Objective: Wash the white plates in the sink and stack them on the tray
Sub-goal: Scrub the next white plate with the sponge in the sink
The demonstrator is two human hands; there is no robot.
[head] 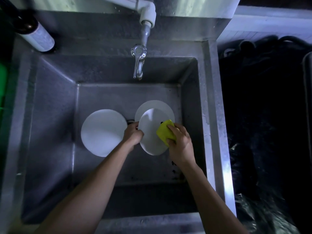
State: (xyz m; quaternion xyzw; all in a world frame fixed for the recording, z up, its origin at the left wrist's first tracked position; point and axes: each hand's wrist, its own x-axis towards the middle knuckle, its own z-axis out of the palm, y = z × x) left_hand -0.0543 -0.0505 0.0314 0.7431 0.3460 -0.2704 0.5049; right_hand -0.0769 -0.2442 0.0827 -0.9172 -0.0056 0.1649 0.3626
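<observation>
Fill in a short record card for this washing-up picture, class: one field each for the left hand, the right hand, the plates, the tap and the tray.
left hand: grips the left rim of the held plate
right hand: holds a yellow sponge on that plate
plates: three visible; two others lie in the sink, one to the left, one behind
tap: no running water visible
tray: not in view

I see my left hand (134, 134) gripping the left edge of a tilted white plate (151, 130) above the steel sink (50, 115), while my right hand (179, 142) presses a yellow sponge (164, 130) against its right side. A second plate (152, 105) lies on the sink floor behind it and a third plate (103, 132) lies to the left, under the closed tap (138, 63)
</observation>
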